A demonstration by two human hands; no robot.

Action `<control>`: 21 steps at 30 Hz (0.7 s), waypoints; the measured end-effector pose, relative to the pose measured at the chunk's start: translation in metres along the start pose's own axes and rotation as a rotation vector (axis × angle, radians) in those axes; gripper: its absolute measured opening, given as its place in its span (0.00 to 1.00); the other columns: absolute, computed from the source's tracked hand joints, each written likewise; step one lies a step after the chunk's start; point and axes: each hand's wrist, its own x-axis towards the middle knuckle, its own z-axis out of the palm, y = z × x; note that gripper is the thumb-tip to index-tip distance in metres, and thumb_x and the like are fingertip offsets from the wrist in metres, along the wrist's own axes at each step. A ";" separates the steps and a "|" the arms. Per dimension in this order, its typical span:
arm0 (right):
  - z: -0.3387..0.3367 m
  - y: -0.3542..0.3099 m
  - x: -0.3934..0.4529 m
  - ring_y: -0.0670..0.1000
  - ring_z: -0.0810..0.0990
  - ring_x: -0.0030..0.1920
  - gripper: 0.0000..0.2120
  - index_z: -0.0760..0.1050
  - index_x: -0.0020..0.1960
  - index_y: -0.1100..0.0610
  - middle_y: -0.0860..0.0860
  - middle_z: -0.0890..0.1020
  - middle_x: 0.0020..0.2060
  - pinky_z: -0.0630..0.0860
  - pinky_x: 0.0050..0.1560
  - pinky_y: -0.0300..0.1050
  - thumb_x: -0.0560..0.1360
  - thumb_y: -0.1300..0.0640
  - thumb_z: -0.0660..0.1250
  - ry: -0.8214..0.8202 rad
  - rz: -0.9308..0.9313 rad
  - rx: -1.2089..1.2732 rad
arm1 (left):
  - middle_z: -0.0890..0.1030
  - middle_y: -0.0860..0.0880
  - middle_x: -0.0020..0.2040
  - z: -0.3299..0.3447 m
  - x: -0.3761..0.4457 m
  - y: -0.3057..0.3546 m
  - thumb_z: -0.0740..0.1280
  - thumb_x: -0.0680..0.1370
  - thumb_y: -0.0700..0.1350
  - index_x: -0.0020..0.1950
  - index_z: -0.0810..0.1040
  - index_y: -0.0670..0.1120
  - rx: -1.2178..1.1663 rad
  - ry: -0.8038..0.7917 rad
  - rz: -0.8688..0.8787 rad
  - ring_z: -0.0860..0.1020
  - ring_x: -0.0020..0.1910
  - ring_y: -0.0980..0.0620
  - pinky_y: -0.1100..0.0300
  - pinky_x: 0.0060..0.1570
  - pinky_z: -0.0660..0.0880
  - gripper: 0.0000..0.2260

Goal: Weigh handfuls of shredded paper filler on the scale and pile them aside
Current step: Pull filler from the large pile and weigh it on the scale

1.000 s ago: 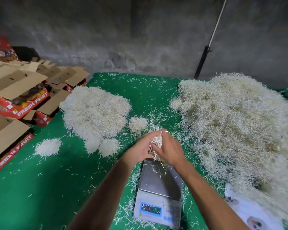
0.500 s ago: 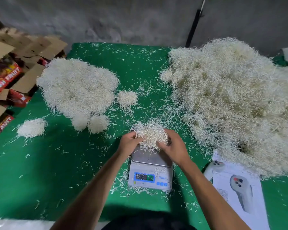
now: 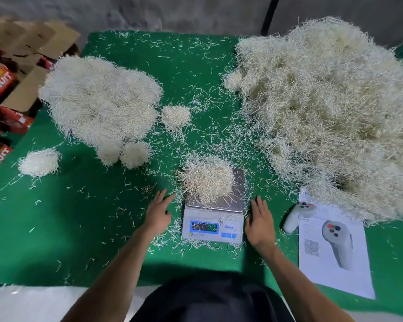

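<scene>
Head view: we look down on the green bench (image 3: 79, 228), reading left to right.
Weighed pile (image 3: 98, 101): sits far left, with small clumps beside it.
Left hand (image 3: 158, 212): we have let go; grip open, flat beside the scale (image 3: 213, 219).
Handful (image 3: 207, 180): now rests alone on the pan, so the reading can settle.
Right hand (image 3: 261, 223): grip open, released likewise.
Unweighed heap (image 3: 330, 108): far right.

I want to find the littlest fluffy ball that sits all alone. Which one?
The small clump far left on the green cloth. The other small clumps touch or sit beside the big left pile.
</scene>
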 end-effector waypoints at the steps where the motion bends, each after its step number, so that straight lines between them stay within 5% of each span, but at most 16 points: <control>1: 0.000 -0.004 0.000 0.53 0.42 0.83 0.29 0.49 0.84 0.55 0.52 0.45 0.83 0.43 0.82 0.54 0.85 0.53 0.53 -0.001 0.022 0.012 | 0.42 0.52 0.83 0.012 -0.002 -0.003 0.62 0.81 0.35 0.82 0.54 0.55 0.052 0.024 -0.004 0.44 0.82 0.50 0.47 0.80 0.44 0.34; 6: 0.003 -0.010 -0.005 0.53 0.44 0.83 0.28 0.53 0.83 0.56 0.53 0.48 0.83 0.43 0.82 0.55 0.85 0.54 0.54 0.053 0.050 0.068 | 0.38 0.50 0.82 0.038 -0.007 -0.001 0.57 0.82 0.37 0.83 0.44 0.54 0.244 0.114 -0.031 0.36 0.80 0.51 0.48 0.80 0.39 0.34; 21: 0.008 -0.014 -0.007 0.56 0.58 0.81 0.23 0.67 0.77 0.60 0.55 0.64 0.80 0.52 0.81 0.56 0.83 0.57 0.62 0.234 0.069 0.180 | 0.39 0.48 0.83 0.052 -0.011 0.008 0.54 0.84 0.43 0.83 0.46 0.50 0.238 0.176 -0.079 0.37 0.81 0.49 0.45 0.80 0.40 0.29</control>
